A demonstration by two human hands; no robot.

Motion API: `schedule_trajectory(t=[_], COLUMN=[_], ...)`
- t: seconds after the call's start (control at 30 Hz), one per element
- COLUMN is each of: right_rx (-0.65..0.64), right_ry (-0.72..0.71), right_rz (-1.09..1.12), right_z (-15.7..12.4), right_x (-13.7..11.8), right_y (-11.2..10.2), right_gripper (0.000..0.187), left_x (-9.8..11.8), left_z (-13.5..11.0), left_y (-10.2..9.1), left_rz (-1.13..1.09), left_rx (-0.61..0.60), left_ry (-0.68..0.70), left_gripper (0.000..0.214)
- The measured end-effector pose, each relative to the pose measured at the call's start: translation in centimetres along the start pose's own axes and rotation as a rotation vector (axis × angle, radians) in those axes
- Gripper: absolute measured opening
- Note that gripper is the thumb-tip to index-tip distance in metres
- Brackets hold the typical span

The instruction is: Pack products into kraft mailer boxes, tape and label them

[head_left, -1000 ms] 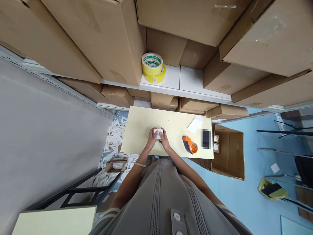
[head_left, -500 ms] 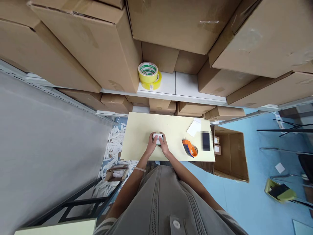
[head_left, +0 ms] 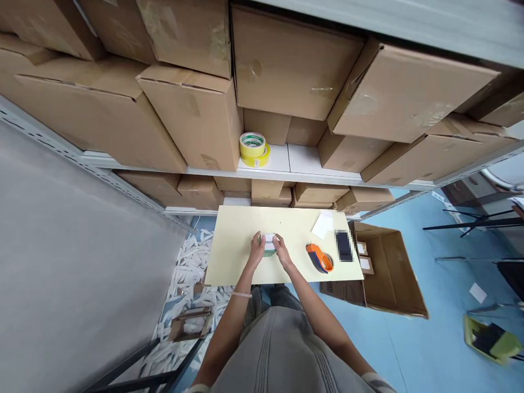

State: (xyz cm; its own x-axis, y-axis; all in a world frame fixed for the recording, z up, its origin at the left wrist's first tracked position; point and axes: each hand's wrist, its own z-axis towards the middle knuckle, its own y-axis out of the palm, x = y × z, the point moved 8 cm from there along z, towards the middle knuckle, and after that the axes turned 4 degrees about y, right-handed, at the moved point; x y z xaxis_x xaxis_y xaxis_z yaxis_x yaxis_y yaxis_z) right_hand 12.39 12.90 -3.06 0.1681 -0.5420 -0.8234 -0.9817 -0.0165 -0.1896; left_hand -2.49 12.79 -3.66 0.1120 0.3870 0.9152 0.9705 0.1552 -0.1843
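Between my two hands, over the middle of the pale table (head_left: 233, 262), is a small white and green box (head_left: 269, 246). My left hand (head_left: 256, 248) grips its left side, fingers curled round the edge. On the opposite side my right hand (head_left: 282, 250) grips it too, thumb near the top face. The box's underside and my lower fingers are hidden. To the right lie an orange and blue tape dispenser (head_left: 318, 257), white paper (head_left: 322, 224) and a dark blurred-out rectangle (head_left: 344, 245).
Behind the table, shelves hold cardboard boxes (head_left: 295, 60) and yellow tape rolls (head_left: 252, 147). A large open carton (head_left: 395, 267) with small boxes stands right of the table. White paper strips (head_left: 186, 267) litter the floor at left, beside a grey wall (head_left: 90, 262).
The camera view has tilted upward, so more shelf shows and the table sits lower. My hands have spread slightly apart along the box's sides, showing more of its green part.
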Motion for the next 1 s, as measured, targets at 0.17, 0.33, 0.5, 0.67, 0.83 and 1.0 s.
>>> schedule_trajectory(t=[0.17, 0.33, 0.5, 0.67, 0.83, 1.0], right_rx=[0.122, 0.165, 0.108, -0.062, -0.339, -0.635], right_ry=[-0.181, -0.256, -0.451, -0.594, -0.628, -0.708], right_rz=[-0.009, -0.029, 0.04, 0.048, -0.042, -0.085], right_z=[-3.5, -7.2, -10.6, -14.8, -19.6, -26.2], right_x=[-1.0, -0.4, -1.4, -2.1, -1.4, -0.8], right_y=[-4.4, -10.2, -13.3, -12.1, -7.1, -0.8], right_gripper=[0.08, 0.081, 0.062, 0.042, 0.041, 0.043], left_x=[1.2, -0.2, -4.4, -7.6, -8.7, -8.8], left_z=[-3.1, -10.7, -24.8, -40.3, -51.8, -64.3], left_y=[-4.2, -14.2, -22.1, -19.2, -15.2, -14.7], left_rz=[0.026, -0.007, 0.108, 0.122, 0.084, 0.112], left_rx=[0.109, 0.407, 0.831, 1.189, 1.391, 1.685], left_ry=[0.177, 0.219, 0.124, 0.009, -0.054, -0.071], left_gripper=[0.056, 0.057, 0.056, 0.06, 0.057, 0.055])
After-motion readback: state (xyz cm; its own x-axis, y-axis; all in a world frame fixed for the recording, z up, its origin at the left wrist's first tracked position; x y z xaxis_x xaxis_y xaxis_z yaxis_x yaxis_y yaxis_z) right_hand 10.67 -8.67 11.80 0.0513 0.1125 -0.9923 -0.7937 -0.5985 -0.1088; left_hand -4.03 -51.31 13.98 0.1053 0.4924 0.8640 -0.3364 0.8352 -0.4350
